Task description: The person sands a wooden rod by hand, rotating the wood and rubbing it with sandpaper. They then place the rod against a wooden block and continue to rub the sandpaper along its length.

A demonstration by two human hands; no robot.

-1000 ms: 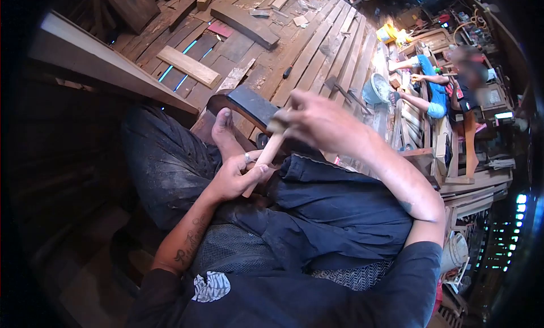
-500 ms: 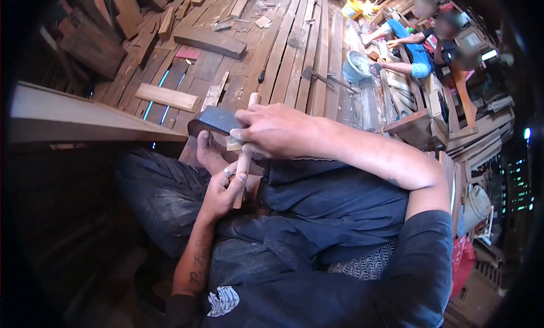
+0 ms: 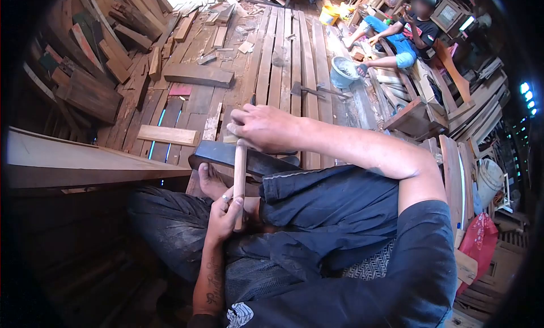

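The left grip (image 3: 224,219) is closed around the low end of a round wooden stick (image 3: 240,175), with the thumb on top. A ring (image 3: 226,198) is on one finger of that hand. The stick goes up from the left grip to the right grip (image 3: 262,129), and its top end is hidden there. The right grip is bent around that top end. It also pinches a small tan piece (image 3: 230,138), too covered up to name.

Just under the right grip is a big dark block (image 3: 218,154), behind the stick. A bare foot (image 3: 211,182) is near the left grip, a little ahead of it. To the left of both grips, a long pale board (image 3: 90,159) sticks in from the side.

Ahead of the right grip is the wood floor (image 3: 263,73). On it, ahead and to the left, are a short light board (image 3: 168,135), a pink flat piece (image 3: 180,90) and a thick plank (image 3: 198,76). Ahead and to the right lies an axe (image 3: 306,91). Farther that way stands a bucket (image 3: 343,78), by the foot of another person (image 3: 405,41), who sits well apart from the grips.
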